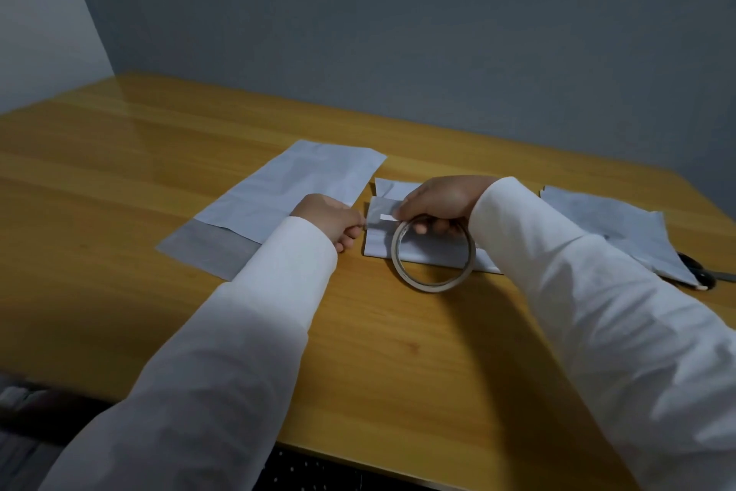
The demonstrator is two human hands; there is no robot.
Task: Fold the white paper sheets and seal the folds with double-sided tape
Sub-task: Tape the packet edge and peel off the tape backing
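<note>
Wooden table (398,351) against a grey wall; person in white long sleeves works at its middle; right hand (438,203) grasps the tape roll (433,256), fingers curled through the ring's upper part, roll held upright with its lower edge at or just above the tabletop (contact cannot be told); a short white strip of tape (388,217) runs from the roll leftward, across the folded sheet (376,241); thumb and forefinger of the right hand sit at the strip's right end; left hand (332,217) has fingers curled, fingertips at the left edge of the folded sheet close to the strip's free end; whether it pinches the tape or the paper edge cannot be told; folded sheet lies flat under and behind the roll, between the two hands, its upper flap partly hidden by the right hand; a larger white sheet (294,196) lies flat to the left, one end folded over and showing a darker band, the left wrist resting over its near corner; a crumpled white sheet (613,227) lies to the right, partly behind the right sleeve; black-handled scissors (705,273) lie at the right edge, partly under that sheet.
</note>
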